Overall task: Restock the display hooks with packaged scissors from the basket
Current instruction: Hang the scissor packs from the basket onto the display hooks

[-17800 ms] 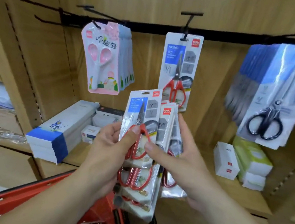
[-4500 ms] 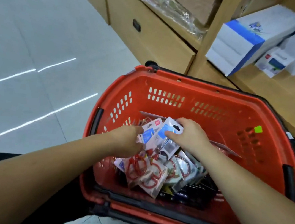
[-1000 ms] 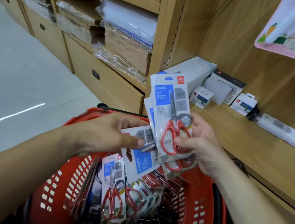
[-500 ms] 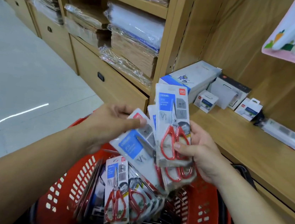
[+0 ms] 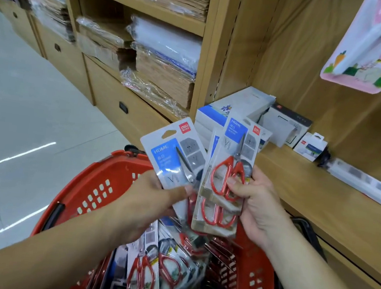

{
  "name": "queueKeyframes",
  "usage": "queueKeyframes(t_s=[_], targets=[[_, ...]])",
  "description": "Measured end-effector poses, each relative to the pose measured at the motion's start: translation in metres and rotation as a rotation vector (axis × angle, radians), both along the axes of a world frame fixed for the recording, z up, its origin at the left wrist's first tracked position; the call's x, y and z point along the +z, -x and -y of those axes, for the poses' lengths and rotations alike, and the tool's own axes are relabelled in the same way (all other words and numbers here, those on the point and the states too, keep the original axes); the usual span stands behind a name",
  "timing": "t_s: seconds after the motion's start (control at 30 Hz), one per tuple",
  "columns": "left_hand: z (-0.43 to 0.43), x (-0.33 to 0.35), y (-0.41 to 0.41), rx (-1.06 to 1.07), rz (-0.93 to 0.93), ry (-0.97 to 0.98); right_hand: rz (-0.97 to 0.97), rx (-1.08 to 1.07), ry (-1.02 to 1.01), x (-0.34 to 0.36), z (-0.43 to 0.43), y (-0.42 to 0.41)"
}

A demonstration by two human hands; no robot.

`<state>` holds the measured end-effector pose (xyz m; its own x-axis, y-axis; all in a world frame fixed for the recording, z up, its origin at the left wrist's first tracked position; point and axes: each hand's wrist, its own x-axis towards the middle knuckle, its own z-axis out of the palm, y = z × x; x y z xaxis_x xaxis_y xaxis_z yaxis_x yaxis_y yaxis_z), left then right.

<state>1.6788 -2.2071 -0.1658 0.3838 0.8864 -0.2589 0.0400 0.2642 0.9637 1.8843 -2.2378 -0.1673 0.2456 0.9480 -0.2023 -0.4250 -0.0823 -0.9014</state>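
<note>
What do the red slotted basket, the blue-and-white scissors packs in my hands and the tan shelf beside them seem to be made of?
Red slotted basket: moulded plastic, slightly glossy; uniform colour, punched slots.
Blue-and-white scissors packs: printed card, probably under a clear plastic blister, judging by the glare; blades look like bright metal, handles red plastic.
Tan shelf: matt wood grain, possibly laminate.

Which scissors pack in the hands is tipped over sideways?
The pack the left hand pinches, leaning left; the right hand holds its stack nearly upright.
</note>
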Motion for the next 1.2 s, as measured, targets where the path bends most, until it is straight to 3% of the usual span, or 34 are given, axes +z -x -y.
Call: queueKeyframes(t_s=[0.23,0.4,0.73,0.93,1.2], targets=[[-0.014,0.007,0.009,0.126,0.005,-0.079,0.005,-0.114,0.004,0.003,-0.001,-0.014],[-0.016,0.010,0.012,0.119,0.023,-0.125,-0.039,-0.031,-0.026,0.010,0.003,-0.016],[-0.006,0.007,0.004,-0.008,0.186,0.015,-0.096,0.063,-0.035,0.014,0.011,0.001],[-0.002,0.008,0.003,-0.040,0.172,-0.021,-0.073,0.091,-0.043,0.019,0.010,0.004],[-0.002,0.023,0.006,0.042,0.241,-0.041,0.096,0.230,0.018,0.030,0.028,0.011]])
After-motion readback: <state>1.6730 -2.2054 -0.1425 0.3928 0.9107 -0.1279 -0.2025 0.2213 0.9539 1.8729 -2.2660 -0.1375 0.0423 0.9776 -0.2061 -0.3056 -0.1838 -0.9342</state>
